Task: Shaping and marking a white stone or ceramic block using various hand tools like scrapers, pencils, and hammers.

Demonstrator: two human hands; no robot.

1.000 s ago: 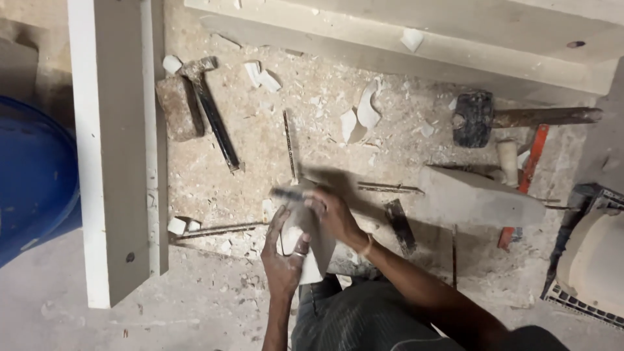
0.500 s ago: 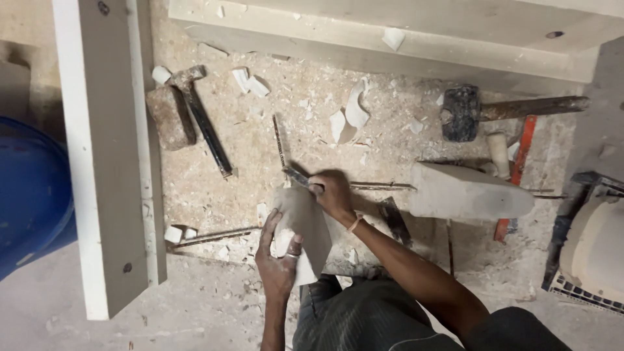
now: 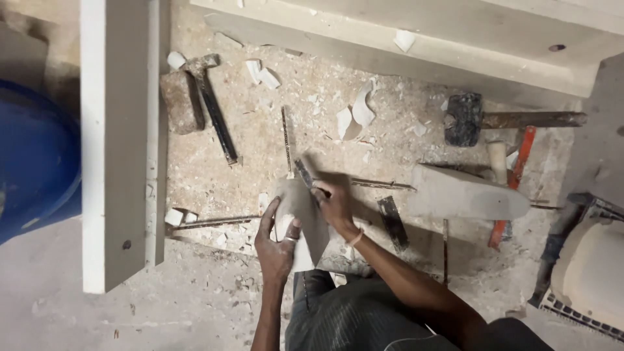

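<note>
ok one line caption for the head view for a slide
Left hand steadies a pale wooden block while the right hand works a thin tool on it, above a chip-strewn floor.

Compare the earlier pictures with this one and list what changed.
The right hand and its thin metal tool slid up along the pale carved piece, away from the body. The left hand keeps gripping that piece. The hammers and chips lie as before.

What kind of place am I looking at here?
Probably a wood-carving workshop, worked at floor level. Wood chips and shavings litter the ground, a hammer and a mallet lie about, and the right hand works a tool on a pale block that the left hand steadies.
</note>
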